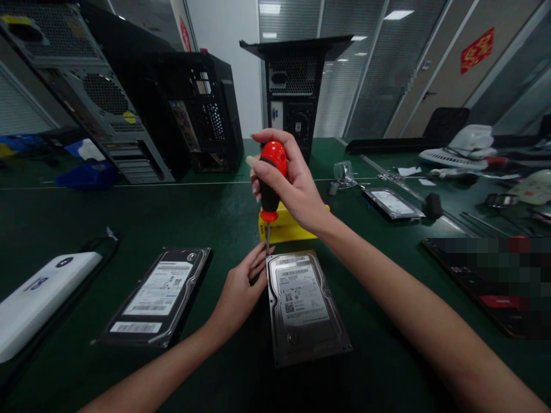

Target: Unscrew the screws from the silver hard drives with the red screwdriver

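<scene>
My right hand is wrapped around a red and black screwdriver, held upright. Its thin metal shaft points down at the far left corner of a silver hard drive lying label up on the green table. At that same corner, my left hand has its fingers bent and closed against the drive's left edge, close to the screwdriver tip. Exactly what its fingertips pinch is partly hidden. Just behind the drive sits a yellow holder, partly covered by my right hand and wrist.
A bagged hard drive and a white power bank lie at left. Another drive, a clear plastic piece and a dark mat are on the right. Black computer cases stand at the back, with a blue tray.
</scene>
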The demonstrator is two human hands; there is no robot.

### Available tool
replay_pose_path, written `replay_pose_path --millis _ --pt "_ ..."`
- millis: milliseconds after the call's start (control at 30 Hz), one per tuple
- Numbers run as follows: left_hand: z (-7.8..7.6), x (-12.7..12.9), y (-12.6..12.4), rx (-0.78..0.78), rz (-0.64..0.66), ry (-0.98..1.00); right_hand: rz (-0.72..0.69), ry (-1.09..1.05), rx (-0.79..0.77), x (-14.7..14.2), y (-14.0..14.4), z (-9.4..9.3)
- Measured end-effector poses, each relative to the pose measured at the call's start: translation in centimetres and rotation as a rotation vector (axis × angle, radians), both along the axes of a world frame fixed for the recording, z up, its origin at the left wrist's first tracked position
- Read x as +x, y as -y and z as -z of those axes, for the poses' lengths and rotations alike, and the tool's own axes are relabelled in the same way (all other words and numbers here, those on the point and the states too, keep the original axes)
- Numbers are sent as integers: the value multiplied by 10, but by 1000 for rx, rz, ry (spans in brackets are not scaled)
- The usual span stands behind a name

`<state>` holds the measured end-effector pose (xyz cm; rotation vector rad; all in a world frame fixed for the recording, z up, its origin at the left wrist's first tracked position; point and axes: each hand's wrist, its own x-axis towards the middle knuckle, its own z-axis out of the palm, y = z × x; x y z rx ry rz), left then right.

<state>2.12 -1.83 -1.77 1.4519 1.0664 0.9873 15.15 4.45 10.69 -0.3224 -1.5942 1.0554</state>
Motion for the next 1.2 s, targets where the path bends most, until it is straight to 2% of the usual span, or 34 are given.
replay_pose_path --millis 200,633,900,1200 --pt "0 0 0 -3 6 2 -142 -33 -75 1 -2 1" --pt "-1 1 1 1 -3 4 -71 22 -20 0 -1 0" --pt "0 0 1 6 -11 -7 -182 13 -79 2 0 0" --pt "0 0 1 2 2 6 -178 91 24 6 -1 -3"
